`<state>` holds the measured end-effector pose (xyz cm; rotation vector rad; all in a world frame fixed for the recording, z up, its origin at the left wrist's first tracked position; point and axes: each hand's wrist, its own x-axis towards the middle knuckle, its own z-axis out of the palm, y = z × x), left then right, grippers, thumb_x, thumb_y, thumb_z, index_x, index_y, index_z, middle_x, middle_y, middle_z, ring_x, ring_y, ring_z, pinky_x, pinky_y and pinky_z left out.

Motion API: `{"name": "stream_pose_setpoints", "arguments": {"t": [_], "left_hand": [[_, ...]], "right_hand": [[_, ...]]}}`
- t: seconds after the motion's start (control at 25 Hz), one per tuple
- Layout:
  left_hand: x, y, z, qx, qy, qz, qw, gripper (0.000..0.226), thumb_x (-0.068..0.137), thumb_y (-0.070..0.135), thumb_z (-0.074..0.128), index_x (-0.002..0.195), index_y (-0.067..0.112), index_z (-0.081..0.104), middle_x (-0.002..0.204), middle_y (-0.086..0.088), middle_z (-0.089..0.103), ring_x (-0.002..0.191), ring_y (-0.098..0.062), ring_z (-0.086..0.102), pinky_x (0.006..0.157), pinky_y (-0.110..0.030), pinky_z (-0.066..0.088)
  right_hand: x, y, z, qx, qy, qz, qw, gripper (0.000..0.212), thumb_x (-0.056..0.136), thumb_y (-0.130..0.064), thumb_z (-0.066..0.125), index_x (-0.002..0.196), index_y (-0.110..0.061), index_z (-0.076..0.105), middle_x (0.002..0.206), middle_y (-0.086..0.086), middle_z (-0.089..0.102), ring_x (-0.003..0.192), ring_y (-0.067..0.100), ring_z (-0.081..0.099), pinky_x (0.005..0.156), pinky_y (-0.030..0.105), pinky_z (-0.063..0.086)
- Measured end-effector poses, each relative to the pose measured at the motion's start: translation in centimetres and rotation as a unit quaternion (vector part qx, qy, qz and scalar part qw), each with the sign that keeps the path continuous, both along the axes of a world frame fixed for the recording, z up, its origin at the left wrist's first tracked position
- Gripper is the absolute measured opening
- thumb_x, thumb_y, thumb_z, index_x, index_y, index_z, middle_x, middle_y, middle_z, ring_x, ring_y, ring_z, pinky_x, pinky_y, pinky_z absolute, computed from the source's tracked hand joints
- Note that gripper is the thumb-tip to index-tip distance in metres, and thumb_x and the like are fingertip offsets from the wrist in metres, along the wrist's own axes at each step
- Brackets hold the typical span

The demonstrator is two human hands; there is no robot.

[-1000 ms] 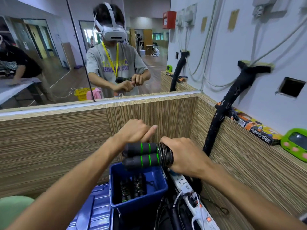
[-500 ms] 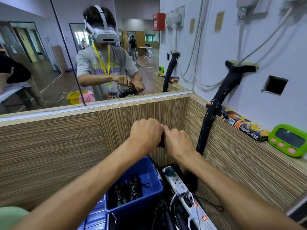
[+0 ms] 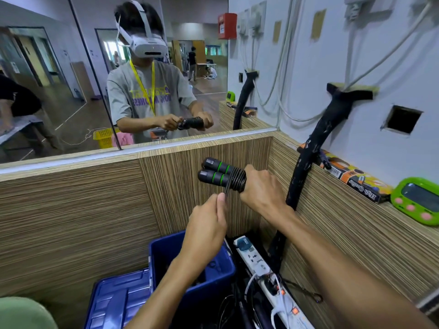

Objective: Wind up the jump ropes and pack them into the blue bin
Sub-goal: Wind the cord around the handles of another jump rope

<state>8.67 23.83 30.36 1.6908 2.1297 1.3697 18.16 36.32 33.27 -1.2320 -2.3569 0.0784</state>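
A black jump rope (image 3: 219, 175) with green-ringed handles is held in the air before the wooden partition. Its two handles lie side by side, with the cord wound in coils round them. My right hand (image 3: 261, 189) grips the handles at their right end. My left hand (image 3: 207, 225), just below, pinches the loose end of the cord, which runs up to the coils. The blue bin (image 3: 215, 280) stands on the floor beneath my left forearm. My arm hides most of its inside.
A blue lid (image 3: 116, 302) lies left of the bin. A white power strip (image 3: 268, 279) with cables lies to its right. A black padded hose (image 3: 306, 162) leans from the wall into the corner. A green device (image 3: 417, 200) and a box (image 3: 351, 176) sit on the ledge.
Half a second ago both fists were clenched together over the rope. Now my left hand has dropped below, pulling the cord end down, and the green-ringed handles show again.
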Motion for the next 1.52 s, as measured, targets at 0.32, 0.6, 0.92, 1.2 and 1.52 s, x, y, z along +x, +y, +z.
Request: {"name": "stream_pose_setpoints", "arguments": {"t": [0.32, 0.6, 0.92, 1.2, 1.52], "left_hand": [[-1.9, 1.1, -5.0, -0.022, -0.360, -0.025, 0.933, 0.052, 0.102, 0.047, 0.026, 0.061, 0.017, 0.035, 0.052, 0.000, 0.030, 0.044, -0.011, 0.025, 0.041, -0.023, 0.021], [-7.6, 1.1, -3.3, -0.049, -0.173, -0.077, 0.981, 0.050, 0.080, 0.023, 0.067, 0.120, -0.006, 0.056, 0.118, -0.021, 0.060, 0.106, -0.010, 0.060, 0.084, -0.021, 0.043], [-7.5, 3.8, 5.3, -0.051, 0.445, -0.145, 0.882, 0.067, 0.101, 0.049, 0.009, 0.049, 0.018, 0.037, 0.040, 0.004, 0.028, 0.032, -0.014, 0.026, 0.041, -0.024, 0.022], [-3.1, 4.2, 7.6, -0.050, 0.554, -0.116, 0.823, 0.062, 0.105, 0.039, 0.019, 0.050, 0.015, 0.035, 0.045, 0.004, 0.031, 0.038, -0.011, 0.030, 0.046, -0.024, 0.027], [0.7, 3.0, 5.8, -0.100, 0.322, 0.058, 0.940, 0.040, 0.102, 0.046, 0.024, 0.101, 0.013, 0.046, 0.088, -0.006, 0.064, 0.080, -0.030, 0.065, 0.061, -0.035, 0.041]], "right_hand": [[-0.5, -2.6, 0.2, -0.012, 0.050, 0.111, 0.992, 0.024, 0.082, -0.010, 0.066, 0.101, -0.014, 0.052, 0.074, -0.005, 0.054, 0.060, 0.015, 0.052, 0.053, 0.023, 0.039], [1.4, -4.6, 1.1, -0.033, 0.040, 0.273, 0.961, 0.026, 0.078, -0.011, 0.070, 0.098, -0.017, 0.055, 0.074, -0.007, 0.060, 0.063, 0.009, 0.060, 0.060, 0.027, 0.054], [4.2, -5.5, 0.3, 0.015, -0.113, 0.290, 0.950, 0.020, 0.082, -0.025, 0.061, 0.090, -0.024, 0.042, 0.074, -0.007, 0.057, 0.064, 0.016, 0.055, 0.064, 0.036, 0.050], [4.1, -5.4, -1.3, 0.026, -0.153, 0.173, 0.973, 0.027, 0.086, -0.015, 0.060, 0.111, -0.015, 0.052, 0.083, 0.002, 0.063, 0.077, 0.029, 0.066, 0.071, 0.044, 0.056], [1.8, -2.6, -0.5, 0.050, -0.076, 0.022, 0.996, 0.018, 0.098, -0.011, 0.049, 0.116, -0.009, 0.048, 0.086, 0.007, 0.065, 0.074, 0.028, 0.067, 0.053, 0.032, 0.041]]}}
